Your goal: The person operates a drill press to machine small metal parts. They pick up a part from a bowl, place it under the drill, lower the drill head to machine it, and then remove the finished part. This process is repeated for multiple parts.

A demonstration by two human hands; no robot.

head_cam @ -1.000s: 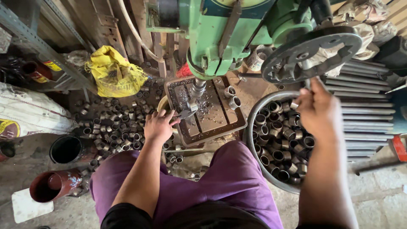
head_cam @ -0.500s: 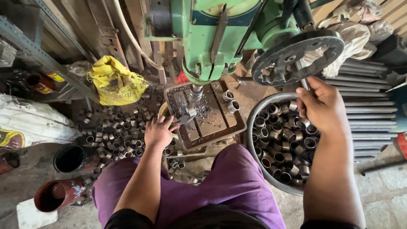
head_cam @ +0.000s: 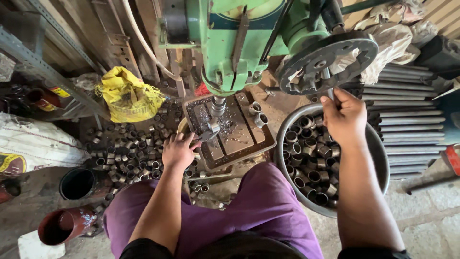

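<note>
Your left hand [head_cam: 178,151] lies at the left edge of the drill table [head_cam: 239,139], fingers curled and pressed against a small metal piece [head_cam: 207,135] held under the spindle [head_cam: 218,106]; the grip reads as pinching that piece, though the fingertips partly hide it

Your right hand [head_cam: 344,116] is raised to the feed wheel [head_cam: 328,62], fist clenched around one of its handle spokes [head_cam: 330,93] just below the wheel's rim

The green drill press [head_cam: 230,43] stands straight ahead, its spindle over the table's near-left part. Metal shavings lie scattered on the table around the piece. Two short pipe rings [head_cam: 258,115] sit on the table's far-right corner, just beside each other

A round metal basin [head_cam: 378,148] stands at your right, directly below the right hand, filled with short pipe rings [head_cam: 306,168]. More of the same rings lie in a loose heap on the floor [head_cam: 129,151] at your left, near the left hand

Beyond the heap: a yellow bag [head_cam: 127,98], crumpled. Nearer you on the left, a dark round can [head_cam: 77,183] and a reddish pot [head_cam: 62,224]. A stack of long grey rods [head_cam: 412,120] lies to the right of the basin

Your purple-clad lap [head_cam: 258,206] sits between basin and heap
</note>
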